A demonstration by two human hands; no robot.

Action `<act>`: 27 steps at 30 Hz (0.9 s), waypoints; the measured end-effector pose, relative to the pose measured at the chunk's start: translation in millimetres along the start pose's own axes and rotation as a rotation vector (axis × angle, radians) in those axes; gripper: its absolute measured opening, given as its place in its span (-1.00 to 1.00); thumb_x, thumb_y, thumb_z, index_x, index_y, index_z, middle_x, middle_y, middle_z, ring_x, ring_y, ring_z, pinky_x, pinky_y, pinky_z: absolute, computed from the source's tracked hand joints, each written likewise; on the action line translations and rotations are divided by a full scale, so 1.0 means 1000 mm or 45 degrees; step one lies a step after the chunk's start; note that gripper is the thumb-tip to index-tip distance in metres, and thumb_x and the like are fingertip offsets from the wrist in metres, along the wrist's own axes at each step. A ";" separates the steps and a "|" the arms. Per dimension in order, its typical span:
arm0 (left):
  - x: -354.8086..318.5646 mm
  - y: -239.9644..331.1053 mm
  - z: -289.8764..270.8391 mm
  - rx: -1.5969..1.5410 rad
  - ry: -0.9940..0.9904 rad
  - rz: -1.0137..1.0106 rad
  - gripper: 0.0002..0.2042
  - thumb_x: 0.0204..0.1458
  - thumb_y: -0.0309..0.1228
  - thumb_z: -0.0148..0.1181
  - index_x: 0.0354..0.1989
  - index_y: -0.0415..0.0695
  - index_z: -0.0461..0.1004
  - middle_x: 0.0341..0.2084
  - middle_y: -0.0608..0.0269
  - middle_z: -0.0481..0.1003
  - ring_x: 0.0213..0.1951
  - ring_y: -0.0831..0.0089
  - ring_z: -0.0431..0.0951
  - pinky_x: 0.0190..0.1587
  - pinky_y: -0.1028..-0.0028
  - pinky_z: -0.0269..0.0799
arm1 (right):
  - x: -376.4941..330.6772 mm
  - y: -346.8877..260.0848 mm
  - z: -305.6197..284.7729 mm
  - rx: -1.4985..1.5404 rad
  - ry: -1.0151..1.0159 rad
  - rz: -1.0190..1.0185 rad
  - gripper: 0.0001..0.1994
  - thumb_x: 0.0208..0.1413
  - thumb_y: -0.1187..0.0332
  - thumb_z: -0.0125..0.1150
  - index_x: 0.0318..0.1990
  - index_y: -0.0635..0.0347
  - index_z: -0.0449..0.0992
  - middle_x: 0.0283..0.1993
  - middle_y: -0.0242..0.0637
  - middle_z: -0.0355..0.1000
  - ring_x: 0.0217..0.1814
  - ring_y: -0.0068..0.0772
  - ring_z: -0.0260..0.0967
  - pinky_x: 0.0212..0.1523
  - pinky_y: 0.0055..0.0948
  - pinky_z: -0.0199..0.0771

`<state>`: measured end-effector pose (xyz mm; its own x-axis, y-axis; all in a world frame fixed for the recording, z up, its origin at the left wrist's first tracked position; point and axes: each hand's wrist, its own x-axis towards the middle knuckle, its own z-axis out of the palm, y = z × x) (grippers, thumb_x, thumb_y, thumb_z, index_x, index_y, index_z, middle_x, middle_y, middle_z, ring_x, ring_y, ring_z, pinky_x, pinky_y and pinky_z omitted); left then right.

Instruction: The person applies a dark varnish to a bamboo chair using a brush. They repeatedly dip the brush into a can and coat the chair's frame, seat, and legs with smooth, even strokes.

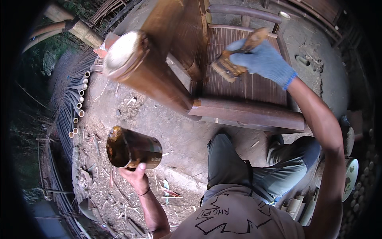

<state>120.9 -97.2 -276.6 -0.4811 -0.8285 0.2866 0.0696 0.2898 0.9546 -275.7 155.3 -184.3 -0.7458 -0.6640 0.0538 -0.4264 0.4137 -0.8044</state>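
Observation:
My bare left hand (138,177) grips the bottom of a tin can (141,148), tilted with its mouth to the left. Brown, glossy residue coats the can's rim and inside. In a blue knit glove, my right hand (264,59) is closed round the handle of a wide paintbrush (230,67). The brush's bristles point down and left, over the slatted seat (254,85) of a brown bamboo chair (246,112); whether they touch it I cannot tell. Motion blurs the brush slightly. A thick bamboo post (159,75) of the chair rises toward me on the left.
Dark bamboo poles (81,99) lie bundled at the left, their cut ends facing me. Shavings and scraps (169,191) litter the dirt floor near the can. Cut bamboo pieces (296,207) and a round pale green lid-like thing (350,179) are by my right side. A slipper (302,59) lies beyond the chair.

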 end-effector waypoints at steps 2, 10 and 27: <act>-0.012 -0.008 0.007 0.060 -0.061 -0.024 0.00 -0.38 -0.12 0.65 0.25 -0.34 0.22 0.08 0.02 0.37 0.07 0.23 0.44 0.11 0.27 0.41 | -0.049 -0.028 -0.030 0.212 0.262 0.054 -0.59 0.13 0.20 0.33 0.07 0.24 0.58 -0.36 -0.32 0.58 -0.47 -0.57 0.51 -0.56 -0.65 0.49; -0.081 -0.021 0.064 -0.138 -0.573 0.022 0.25 -0.57 -0.34 0.72 0.38 -0.31 -0.04 0.17 -0.02 0.29 0.20 0.21 0.39 0.27 0.25 0.35 | -0.193 -0.070 0.004 0.796 0.609 -0.087 -0.63 0.16 0.35 0.28 0.07 0.37 0.52 -0.01 -0.25 0.52 -0.07 -0.48 0.49 -0.12 -0.52 0.58; -0.140 -0.013 0.101 0.031 -0.814 0.222 0.22 -0.53 -0.15 0.71 0.34 -0.35 0.03 0.17 -0.15 0.19 0.21 -0.02 0.29 0.24 0.14 0.30 | -0.246 -0.074 0.132 -0.445 0.129 -0.039 -0.70 -0.05 0.18 0.48 -0.26 0.19 0.65 -0.41 -0.14 0.51 -0.46 -0.06 0.51 -0.44 -0.31 0.50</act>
<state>99.1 63.7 -337.7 -0.8890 -0.3230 0.3245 0.1770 0.4111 0.8942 7.5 205.5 -216.1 -0.7695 -0.6214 0.1472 -0.5854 0.5944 -0.5514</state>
